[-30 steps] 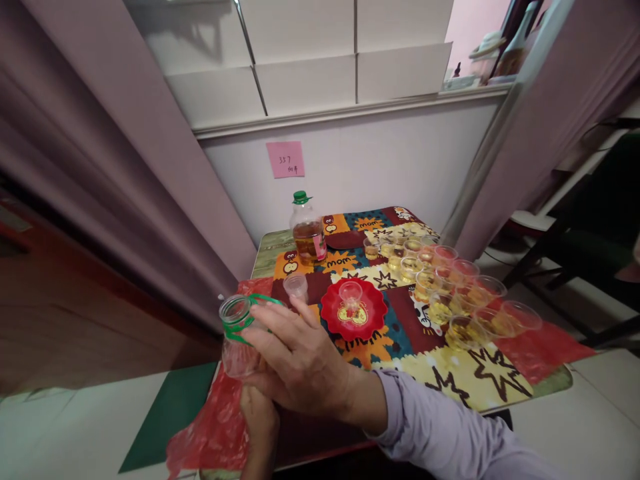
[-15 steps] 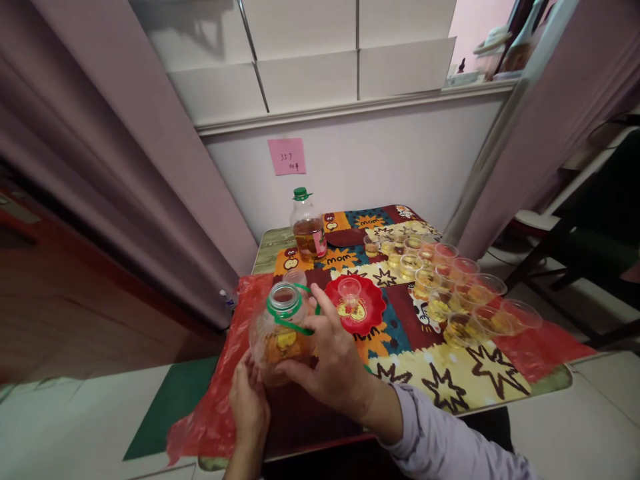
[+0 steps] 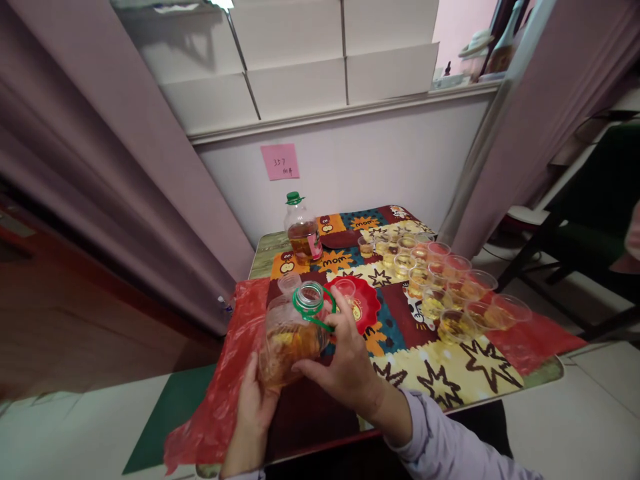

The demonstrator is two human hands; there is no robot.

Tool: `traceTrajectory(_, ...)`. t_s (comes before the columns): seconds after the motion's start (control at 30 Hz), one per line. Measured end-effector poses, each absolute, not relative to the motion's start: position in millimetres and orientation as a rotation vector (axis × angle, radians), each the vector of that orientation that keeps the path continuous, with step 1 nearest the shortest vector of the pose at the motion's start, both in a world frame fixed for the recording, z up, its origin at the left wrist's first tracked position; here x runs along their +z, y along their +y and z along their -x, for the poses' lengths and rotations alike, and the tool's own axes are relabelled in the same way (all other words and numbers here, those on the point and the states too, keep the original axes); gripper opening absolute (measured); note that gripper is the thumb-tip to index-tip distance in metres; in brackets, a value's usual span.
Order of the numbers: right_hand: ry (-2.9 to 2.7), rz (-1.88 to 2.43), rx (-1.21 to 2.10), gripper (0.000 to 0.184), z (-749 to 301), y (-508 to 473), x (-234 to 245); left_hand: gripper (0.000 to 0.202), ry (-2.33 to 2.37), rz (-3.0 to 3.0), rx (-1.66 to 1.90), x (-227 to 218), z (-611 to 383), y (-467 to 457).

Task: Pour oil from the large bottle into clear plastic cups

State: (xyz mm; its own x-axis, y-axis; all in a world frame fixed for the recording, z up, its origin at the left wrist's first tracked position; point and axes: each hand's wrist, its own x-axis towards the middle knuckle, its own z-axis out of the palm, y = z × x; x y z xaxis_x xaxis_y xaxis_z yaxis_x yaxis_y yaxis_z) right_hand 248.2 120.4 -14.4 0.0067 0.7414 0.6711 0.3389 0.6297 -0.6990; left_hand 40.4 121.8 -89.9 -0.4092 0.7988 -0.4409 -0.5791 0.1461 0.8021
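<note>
A clear plastic jug (image 3: 287, 340) of amber liquid, with a green ring handle at its uncapped neck, leans to the right over the table. My left hand (image 3: 256, 400) is wrapped around its lower left side. On the right, my right hand (image 3: 350, 363) grips it near the neck, thumb on the body and fingers at the green handle. Just beyond the neck is a scalloped red plate (image 3: 373, 308) with a clear plastic cup (image 3: 345, 289) on it. Another clear cup (image 3: 289, 283) stands behind the jug.
A second jug (image 3: 301, 237) with a green cap stands at the back left. Several clear cups of yellowish liquid (image 3: 419, 283) crowd the table's right side. Red plastic sheeting (image 3: 220, 393) hangs over the left edge. A dark chair (image 3: 590, 220) is at the right.
The jug has tipped from nearly upright toward the right, its mouth now nearer the red plate. Both hands have moved with it, and the camera view has shifted slightly.
</note>
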Motion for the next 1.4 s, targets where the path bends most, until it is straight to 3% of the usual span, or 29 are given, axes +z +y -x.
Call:
traceTrajectory(0.37,-1.431,0.745,0.464,0.081,-243,119,1,0.045,1.123,-0.458,1.86,-61,-49,111)
traceTrajectory(0.57,-1.33,0.783,0.707,0.082,-234,128,-6,0.046,1.072,-0.397,1.752,-56,-48,103)
traceTrajectory(0.77,-1.063,0.831,1.034,0.083,-233,143,-37,0.076,1.128,-0.236,1.77,-64,-44,91)
traceTrajectory(1.07,-0.95,0.779,1.277,0.083,-232,164,-71,0.044,1.172,-0.143,1.833,-67,-39,89)
traceTrajectory(1.4,-0.822,0.683,1.383,0.082,-222,167,-98,0.038,1.18,-0.181,1.851,-56,-25,82)
